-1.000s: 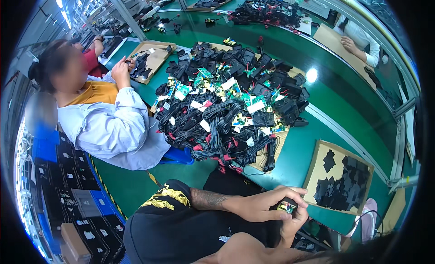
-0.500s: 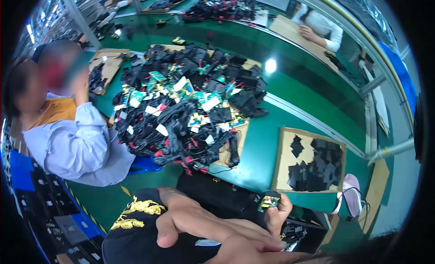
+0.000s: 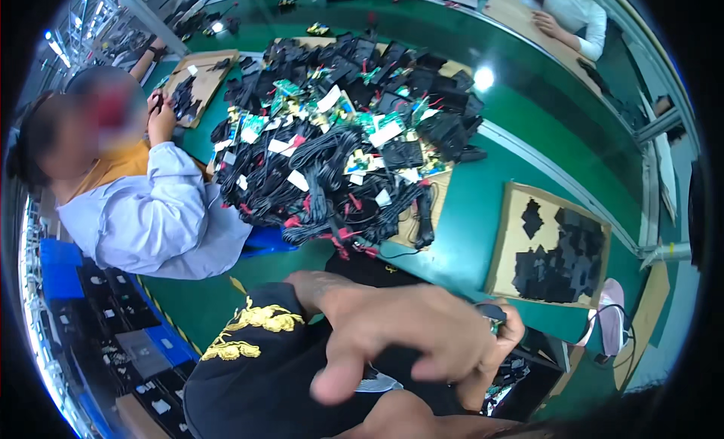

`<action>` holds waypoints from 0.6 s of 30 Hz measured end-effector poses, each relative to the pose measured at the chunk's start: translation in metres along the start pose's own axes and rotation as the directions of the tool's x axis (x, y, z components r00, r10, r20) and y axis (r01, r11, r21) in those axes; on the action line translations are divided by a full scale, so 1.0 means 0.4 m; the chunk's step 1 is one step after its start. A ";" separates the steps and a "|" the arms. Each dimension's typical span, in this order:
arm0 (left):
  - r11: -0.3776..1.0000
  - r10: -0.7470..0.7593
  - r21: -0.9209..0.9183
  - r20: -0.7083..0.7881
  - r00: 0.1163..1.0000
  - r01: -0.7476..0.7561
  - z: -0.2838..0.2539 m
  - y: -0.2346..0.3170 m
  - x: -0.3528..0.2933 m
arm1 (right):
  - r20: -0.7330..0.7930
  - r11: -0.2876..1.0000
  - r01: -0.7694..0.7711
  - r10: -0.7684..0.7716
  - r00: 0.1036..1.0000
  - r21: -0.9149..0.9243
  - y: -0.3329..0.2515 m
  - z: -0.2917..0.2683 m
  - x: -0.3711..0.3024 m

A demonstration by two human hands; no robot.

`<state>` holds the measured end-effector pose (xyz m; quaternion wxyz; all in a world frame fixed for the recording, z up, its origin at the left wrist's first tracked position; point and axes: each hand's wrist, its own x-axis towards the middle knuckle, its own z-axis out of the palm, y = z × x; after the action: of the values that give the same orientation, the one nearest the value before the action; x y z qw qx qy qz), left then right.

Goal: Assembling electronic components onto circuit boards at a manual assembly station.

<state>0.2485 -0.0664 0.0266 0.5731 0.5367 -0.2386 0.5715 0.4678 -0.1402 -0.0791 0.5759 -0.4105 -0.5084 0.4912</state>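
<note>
At the lower right, my right hand (image 3: 504, 348) is closed around a small circuit board in a black casing (image 3: 495, 318). Only its dark top and a bit of green show, since my other hand partly covers it. Slightly blurred and close to the camera, my left hand (image 3: 411, 326) is open, with its thumb apart and its fingers bent toward the casing. I cannot tell whether the fingertips touch it. Beyond my hands, a big heap of black cables, casings and green circuit boards (image 3: 332, 160) covers cardboard on the green table (image 3: 467, 213).
Right of the heap lies a shallow cardboard tray (image 3: 513, 213) holding black flat pieces (image 3: 566, 258). A pink-and-white shoe-like item (image 3: 611, 318) is beside it. To the left sits a co-worker (image 3: 166, 213) in a pale jacket; another person's sleeve (image 3: 584, 24) shows far right. Bins (image 3: 98, 303) stand lower left.
My left hand has risen and bent its fingers over the right hand, now hiding much of the board. The view has shifted, and the co-worker's hand has lowered from the head.
</note>
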 end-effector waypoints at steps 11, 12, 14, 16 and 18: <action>0.988 0.019 0.155 -0.077 0.997 -0.007 0.037 0.067 -0.107 | -0.078 0.996 -0.053 0.058 0.995 0.066 -0.035 0.004 0.009; 0.990 0.057 0.137 -0.091 0.994 -0.044 0.034 0.072 -0.096 | -0.092 0.996 -0.036 0.043 0.995 0.078 -0.051 0.006 0.013; 0.987 0.083 0.139 -0.031 0.996 -0.078 0.004 0.096 -0.076 | -0.100 0.993 0.079 -0.070 0.992 0.082 -0.074 0.022 0.011; 0.979 0.108 0.168 0.036 0.994 -0.112 -0.013 0.118 -0.066 | -0.034 0.982 0.138 -0.135 0.990 0.132 -0.088 0.019 0.027; 0.989 0.021 0.147 -0.070 0.997 -0.010 -0.013 0.110 -0.102 | 0.039 0.975 0.144 -0.153 0.988 0.171 -0.126 -0.003 0.058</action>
<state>0.1970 -0.0881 0.0040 0.5356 0.5549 -0.1795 0.6108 0.4766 -0.1264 -0.0259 0.6303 -0.3086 -0.5092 0.4983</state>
